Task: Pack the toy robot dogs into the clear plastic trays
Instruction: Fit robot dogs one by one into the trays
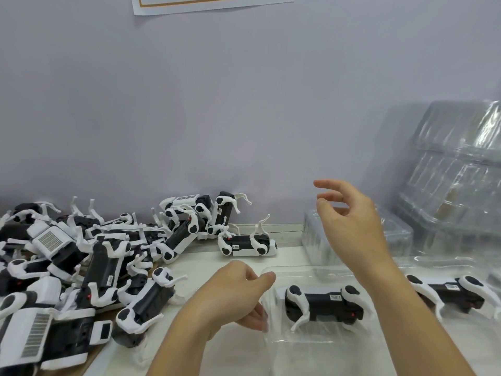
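**Dog in the tray, big pile waiting**

Glossy black-and-white plastic dog (324, 305) lies on its side in the thin, crinkly clear tray (320, 346). Left hand (238, 294) pinches the tray's left edge, thumb on top. Right hand (349, 218) hangs above, fingers loosely spread, gripping nothing. Second dog (450, 294) lies just right. A tangled pile (81, 267) crowds the left; a lone dog (248, 244) lies behind. Stacked trays (455, 180) lean on the wall at right.

Left hand (238, 291) held low, fingers curled, thumb extended rightward, right hand (349, 213) raised above it, fingers loosely spread, nothing gripped
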{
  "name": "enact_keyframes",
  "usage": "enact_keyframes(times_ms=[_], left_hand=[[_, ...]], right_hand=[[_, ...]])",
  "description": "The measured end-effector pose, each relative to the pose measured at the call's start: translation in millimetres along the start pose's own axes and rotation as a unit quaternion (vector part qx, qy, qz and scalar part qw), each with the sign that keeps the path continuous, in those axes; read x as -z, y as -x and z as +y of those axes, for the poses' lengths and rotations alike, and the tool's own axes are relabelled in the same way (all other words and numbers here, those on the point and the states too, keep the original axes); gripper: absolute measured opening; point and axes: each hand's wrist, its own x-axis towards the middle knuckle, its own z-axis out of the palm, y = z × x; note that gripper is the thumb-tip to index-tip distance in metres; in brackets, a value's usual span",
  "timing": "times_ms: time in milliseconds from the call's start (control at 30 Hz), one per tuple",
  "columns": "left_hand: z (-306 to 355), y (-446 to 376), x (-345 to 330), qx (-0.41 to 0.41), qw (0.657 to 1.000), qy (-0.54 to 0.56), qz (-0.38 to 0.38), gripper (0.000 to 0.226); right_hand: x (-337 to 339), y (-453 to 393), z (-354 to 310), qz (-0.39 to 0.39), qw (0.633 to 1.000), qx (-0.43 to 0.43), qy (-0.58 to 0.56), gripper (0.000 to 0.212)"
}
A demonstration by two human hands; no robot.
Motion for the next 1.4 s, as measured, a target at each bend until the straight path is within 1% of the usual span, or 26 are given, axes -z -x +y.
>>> enact_keyframes(times_ms=[100,233,333,433,567,633,800,900,1000,1067,1167,1200,1300,1400], left_hand=[[3.7,-0.8,-12.3,-0.015,1.0,0.02,-0.01,0.033],[9.4,-0.5,-31.9,-0.034,0.998,0.038,-0.034,0.033],[13.9,1.6,-49.8,-0.036,0.998,0.043,-0.027,0.029],[18.2,4.8,-66.3,-0.04,0.998,0.049,-0.021,0.03],[22.7,7.1,-81.8,-0.065,0.995,0.062,-0.038,0.024],[23.6,7.6,-88.3,-0.077,0.993,0.07,-0.051,0.028],[21.7,6.1,-98.3,-0.099,0.985,0.101,-0.094,0.046],[18.7,3.3,-97.2,-0.108,0.984,0.095,-0.1,0.048],[15.2,1.2,-89.3,-0.122,0.982,0.089,-0.116,0.049],[11.9,-0.4,-81.9,-0.13,0.984,0.076,-0.1,0.045],[5.9,-5.7,-70.6,-0.124,0.989,0.073,-0.031,0.037],[4.0,-7.1,-67.0,-0.118,0.99,0.08,-0.011,0.036],[-0.7,-10.4,-57.8,-0.109,0.989,0.1,0.022,0.034],[-4.5,-14.3,-50.8,-0.11,0.984,0.123,0.064,0.031]], right_hand=[[4.1,-1.9,1.8,0.003,1.0,-0.008,0.013,0.029],[14.5,-5.6,6.9,0.016,0.998,-0.03,0.047,0.031],[23.4,-7.1,12.9,0.021,0.994,-0.059,0.091,0.033],[28.7,-8.2,20.9,0.018,0.989,-0.084,0.124,0.034],[29.5,-7.6,29.8,0.002,0.981,-0.098,0.167,0.034],[27.8,-7.2,32.8,-0.011,0.976,-0.1,0.194,0.034],[23.0,-6.9,39.8,-0.032,0.962,-0.094,0.254,0.033],[17.5,-4.9,46.5,-0.05,0.945,-0.078,0.314,0.029],[12.1,-2.2,50.4,-0.038,0.928,-0.068,0.365,0.028],[8.7,-0.7,52.0,-0.031,0.922,-0.057,0.382,0.032],[3.7,0.2,53.4,-0.026,0.915,-0.05,0.399,0.041],[2.7,0.4,53.6,-0.018,0.914,-0.051,0.402,0.04],[1.9,0.2,55.1,0.021,0.921,-0.049,0.386,0.026],[2.0,-0.2,53.2,0.033,0.927,-0.047,0.37,0.021]])
